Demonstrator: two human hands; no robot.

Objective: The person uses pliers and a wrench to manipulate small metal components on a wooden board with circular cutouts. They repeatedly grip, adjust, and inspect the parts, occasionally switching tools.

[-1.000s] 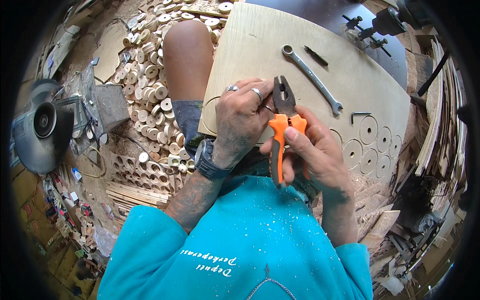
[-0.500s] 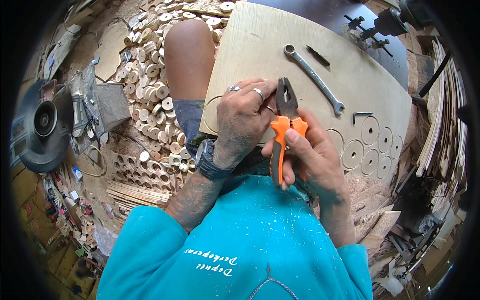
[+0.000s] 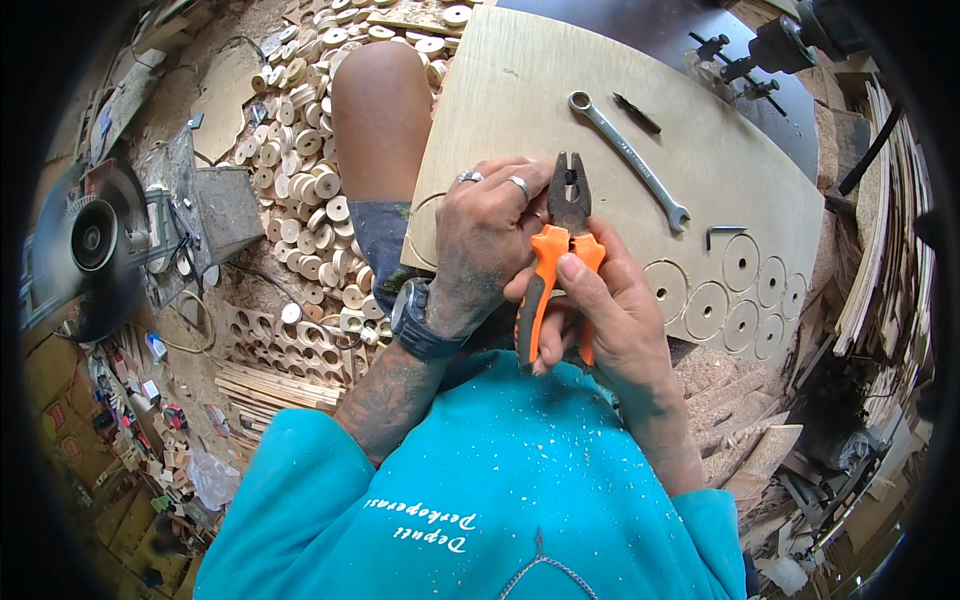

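Observation:
My right hand (image 3: 615,310) is wrapped round a pair of combination pliers (image 3: 570,205) with orange and grey handles. Their dark jaws point away from me and stand slightly apart. Close beside them, my left hand (image 3: 485,235) is closed, with its fingers curled toward the pliers. Whatever it may hold is hidden. Beneath both hands lies a plywood sheet (image 3: 530,90), marked with ring-shaped cuts at its right end. On the sheet rest a combination wrench (image 3: 630,163), a short dark drill-like bit (image 3: 637,113) and a hex key (image 3: 724,235).
A drill chuck with a two-armed cutter (image 3: 745,68) hangs at the far right over a dark table. Many wooden discs (image 3: 290,160) are heaped at the left. A fan (image 3: 90,235) stands farther left, and thin wood sheets (image 3: 875,220) lean at the right.
My right hand has shifted slightly left with the pliers, and the handles now slant more to the left. The plier jaws look a little wider apart. My left hand has hardly moved.

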